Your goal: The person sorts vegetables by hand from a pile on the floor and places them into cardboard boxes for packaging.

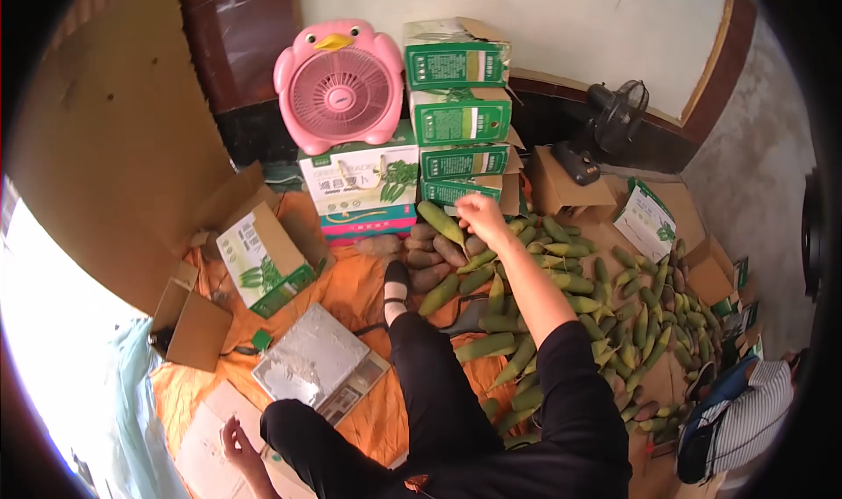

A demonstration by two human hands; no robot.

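Note:
My right hand reaches forward, its fingers closed at the lower end of a long green radish. The radish slants in front of the stacked green boxes, above some reddish-brown roots. A large heap of green radishes spreads to the right of my right arm. At the lower left, my left hand is over flattened cardboard, fingers apart, with nothing visible in it. A flat scale with a silver top sits on the orange sheet in front of my bent leg.
A pink bird-shaped fan stands on a white printed carton. Green cartons are stacked beside it. Open boxes lie at left. A black fan rests on a brown box. A person in stripes is at right.

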